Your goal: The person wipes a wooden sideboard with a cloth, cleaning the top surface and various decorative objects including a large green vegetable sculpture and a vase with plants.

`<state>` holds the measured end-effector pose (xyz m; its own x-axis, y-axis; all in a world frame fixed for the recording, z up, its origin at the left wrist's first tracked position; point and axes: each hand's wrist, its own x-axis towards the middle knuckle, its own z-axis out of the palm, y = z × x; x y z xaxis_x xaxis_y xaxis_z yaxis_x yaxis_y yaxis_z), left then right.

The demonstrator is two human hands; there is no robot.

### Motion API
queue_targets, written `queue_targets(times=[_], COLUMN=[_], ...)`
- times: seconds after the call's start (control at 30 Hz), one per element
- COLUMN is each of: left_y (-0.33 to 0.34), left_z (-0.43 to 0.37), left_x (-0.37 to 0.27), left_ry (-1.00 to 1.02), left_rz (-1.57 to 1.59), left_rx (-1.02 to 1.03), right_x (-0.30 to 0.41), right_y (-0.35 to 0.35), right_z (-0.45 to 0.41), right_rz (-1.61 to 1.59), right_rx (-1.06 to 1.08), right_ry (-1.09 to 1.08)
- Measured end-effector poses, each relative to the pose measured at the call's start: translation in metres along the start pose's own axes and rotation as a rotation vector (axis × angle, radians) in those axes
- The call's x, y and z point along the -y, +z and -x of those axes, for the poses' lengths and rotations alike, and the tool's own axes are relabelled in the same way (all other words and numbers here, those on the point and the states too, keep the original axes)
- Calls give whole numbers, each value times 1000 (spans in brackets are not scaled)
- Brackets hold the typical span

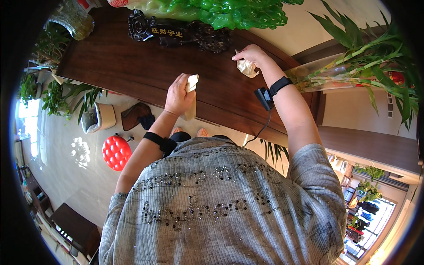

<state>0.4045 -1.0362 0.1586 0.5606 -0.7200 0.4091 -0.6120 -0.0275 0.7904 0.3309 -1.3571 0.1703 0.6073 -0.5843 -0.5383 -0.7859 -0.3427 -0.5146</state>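
My left hand [179, 95] is closed around a folded cream cloth [191, 83], which hangs down at the front edge of a dark wooden cabinet top [139, 66]. Farther back and to the right, my right hand [252, 54] grips a crumpled, pale cloth or tissue [247, 68] over the wood. Beyond both hands stands a glossy green carved ornament [238, 13]. Its black carved base [172, 31] bears gold writing and rests on the cabinet top. A black strap with a device circles each of my wrists.
A small black device [264, 98] with a cable hangs by my right wrist. Lucky bamboo [351, 66] leans in a clear vase at right. A glass vase [74, 21] stands at the back left. On the floor are a red tufted stool [116, 153] and a lined bin [105, 116].
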Motion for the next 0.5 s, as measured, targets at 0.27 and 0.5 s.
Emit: queue_targets(times=[0.27, 0.5], left_y=[0, 3], left_z=[-1, 0], left_x=[-1, 5], left_ry=[16, 31], left_rz=[4, -9], left_rx=[-13, -13], right_x=[1, -3], right_y=[-2, -3], right_z=[1, -8], right_rz=[-34, -54], right_rx=[42, 38], right_ry=[6, 9])
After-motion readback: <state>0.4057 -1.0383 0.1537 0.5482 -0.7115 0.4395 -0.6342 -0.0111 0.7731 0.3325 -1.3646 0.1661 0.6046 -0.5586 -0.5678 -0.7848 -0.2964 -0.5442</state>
